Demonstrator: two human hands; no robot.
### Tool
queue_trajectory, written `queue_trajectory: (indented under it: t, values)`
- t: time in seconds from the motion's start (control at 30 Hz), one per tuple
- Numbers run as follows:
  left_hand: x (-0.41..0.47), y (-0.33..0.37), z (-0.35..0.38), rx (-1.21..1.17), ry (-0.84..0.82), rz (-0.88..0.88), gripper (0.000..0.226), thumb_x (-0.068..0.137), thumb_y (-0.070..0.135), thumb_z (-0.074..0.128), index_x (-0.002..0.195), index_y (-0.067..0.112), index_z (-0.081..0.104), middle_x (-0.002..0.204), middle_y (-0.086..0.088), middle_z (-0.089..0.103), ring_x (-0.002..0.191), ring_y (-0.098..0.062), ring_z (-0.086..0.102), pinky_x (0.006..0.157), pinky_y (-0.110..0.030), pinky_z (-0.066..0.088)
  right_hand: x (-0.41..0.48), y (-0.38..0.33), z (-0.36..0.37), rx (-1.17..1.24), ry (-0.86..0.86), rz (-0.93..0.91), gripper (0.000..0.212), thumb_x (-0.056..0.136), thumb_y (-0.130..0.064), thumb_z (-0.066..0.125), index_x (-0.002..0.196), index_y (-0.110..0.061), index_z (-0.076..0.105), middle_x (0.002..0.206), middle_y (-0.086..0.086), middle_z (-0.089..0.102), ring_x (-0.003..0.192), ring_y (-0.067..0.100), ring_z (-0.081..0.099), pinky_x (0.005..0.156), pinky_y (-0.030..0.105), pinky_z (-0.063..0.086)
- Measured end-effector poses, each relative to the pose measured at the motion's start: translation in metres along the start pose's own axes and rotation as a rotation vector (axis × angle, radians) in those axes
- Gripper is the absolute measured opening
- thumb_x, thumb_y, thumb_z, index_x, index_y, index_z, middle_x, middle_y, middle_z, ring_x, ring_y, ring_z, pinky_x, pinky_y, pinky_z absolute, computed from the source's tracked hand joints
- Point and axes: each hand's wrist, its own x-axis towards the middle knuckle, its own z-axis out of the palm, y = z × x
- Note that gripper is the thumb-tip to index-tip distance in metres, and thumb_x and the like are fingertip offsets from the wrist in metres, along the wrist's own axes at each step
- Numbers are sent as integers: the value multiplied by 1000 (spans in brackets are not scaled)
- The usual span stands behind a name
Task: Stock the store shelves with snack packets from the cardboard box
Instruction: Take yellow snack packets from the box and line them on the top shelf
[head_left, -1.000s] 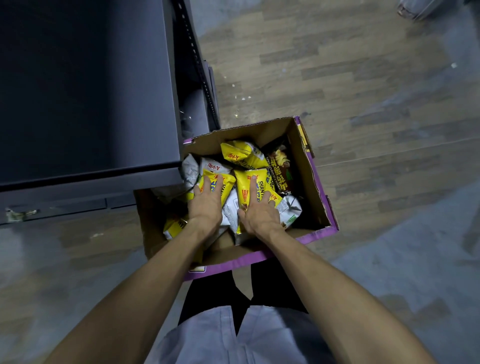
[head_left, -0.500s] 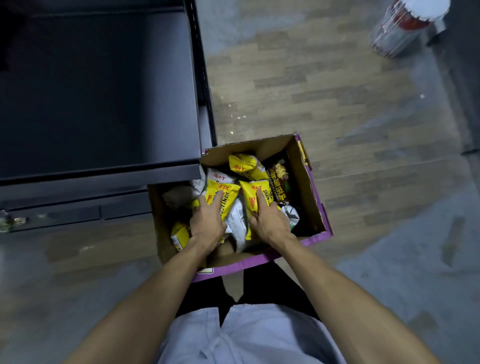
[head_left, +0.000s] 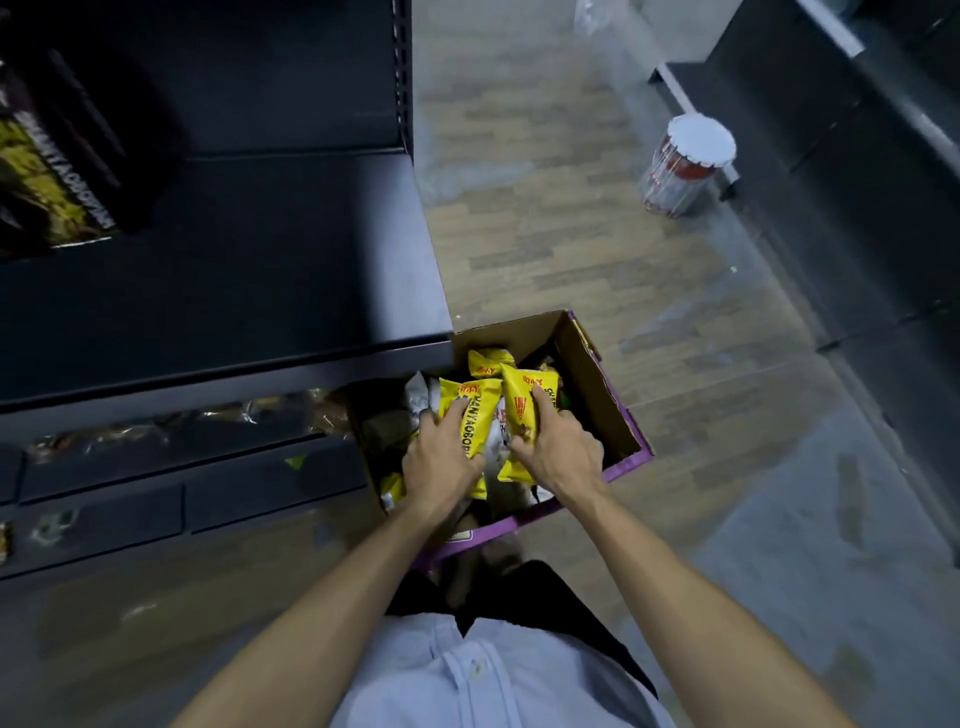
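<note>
Yellow foil stands out in the head view: two snack packets with red lettering, one under each hand, inside an open cardboard box (head_left: 597, 400) with a purple outer edge that sits on the floor in front of the person. The left hand (head_left: 441, 467) grips the left packet (head_left: 475, 410), its fingers curled over the packet's outer edge and face and the thumb tucked in at the lower inner side. The right hand (head_left: 558, 454) holds the right packet (head_left: 522, 400), with the forefinger laid along its face and the thumb pinching the inner edge. The two packets lie side by side, nearly touching, and both look to be within the box walls; I cannot tell whether they rest on the pile below. Just beyond the fingertips a third yellow packet (head_left: 488, 361) lies deeper in the box, and pale wrappers show between and under the hands. To the left of the left hand and higher up, a dark shelf (head_left: 234, 270) juts out over the box's left corner; a dim stack of packets (head_left: 52, 171) sits at its far left. Well beyond the right hand a white-lidded jar (head_left: 691, 166) stands on the wood-patterned floor (head_left: 545, 234). A pale blue shirt (head_left: 483, 675) shows below the forearms.
</note>
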Motion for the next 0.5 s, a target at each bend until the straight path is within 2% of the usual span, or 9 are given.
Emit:
queue_trajectory:
  t: [0.13, 0.33, 0.5]
  values:
    - [-26, -3, -9, -55, 56, 29, 72, 81, 34, 70, 144, 35, 37, 125, -8, 46, 108, -34, 57, 83, -40, 48, -27, -5, -7, 26, 61, 19, 80, 84, -49, 59, 153, -35, 21, 121, 11, 58, 106, 35, 61, 81, 40, 47]
    - [-75, -10, -21, -119, 155, 14, 70, 75, 36, 71, 138, 38, 40, 109, -2, 47, 98, -30, 59, 75, -36, 48, -72, -2, -11, 84, 140, -58, 81, 84, -53, 59, 153, -36, 21, 116, 11, 60, 103, 33, 61, 80, 40, 48]
    - [-113, -20, -35, -333, 186, -28, 72, 68, 42, 76, 133, 37, 46, 116, 1, 59, 107, -21, 59, 89, -39, 50, -114, -8, -22, 106, 231, -198, 80, 84, -51, 57, 153, -34, 21, 113, 8, 62, 101, 30, 62, 78, 40, 47]
